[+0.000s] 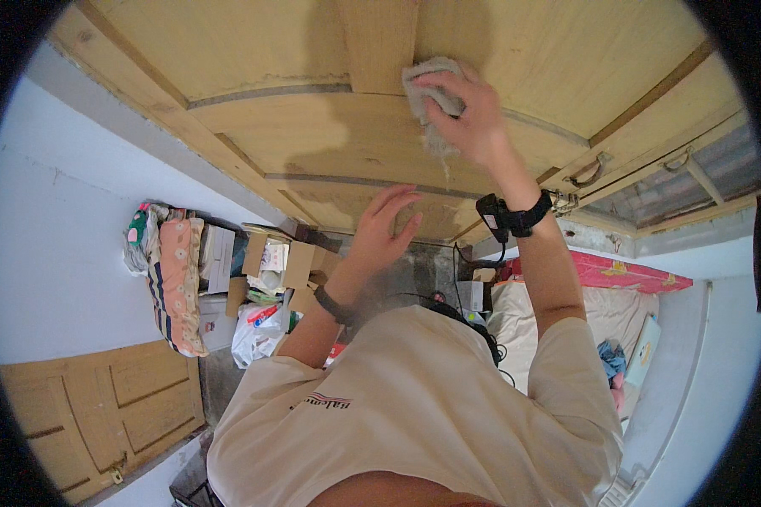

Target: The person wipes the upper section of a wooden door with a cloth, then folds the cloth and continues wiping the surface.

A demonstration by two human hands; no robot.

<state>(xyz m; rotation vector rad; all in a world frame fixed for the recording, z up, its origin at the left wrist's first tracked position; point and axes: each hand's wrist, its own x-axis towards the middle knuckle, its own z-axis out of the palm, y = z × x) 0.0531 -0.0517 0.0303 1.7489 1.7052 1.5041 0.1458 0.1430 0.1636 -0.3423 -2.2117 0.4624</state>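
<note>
A wooden panelled door (304, 136) stands in front of me. My right hand (472, 117) presses a bunched grey cloth (441, 70) against it, near the lower end of the door's middle upright. The fingers are curled over the cloth, and a loose corner of it hangs down below the thumb. Darker, uneven patches show on the wood around the lower rail. My left hand (387, 228) is held lower, in front of the door's bottom part, with its fingers apart and nothing in them. Whether its fingertips touch the wood cannot be made out.
Metal handles (590, 171) and a latch sit at the door's right edge. Opened cardboard boxes (301, 263), a white plastic bag (257, 333) and a flowered pink cushion (181, 279) are piled at left. A bed (596, 317) is at right; a black cable (458, 279) hangs from my right wrist device (513, 215).
</note>
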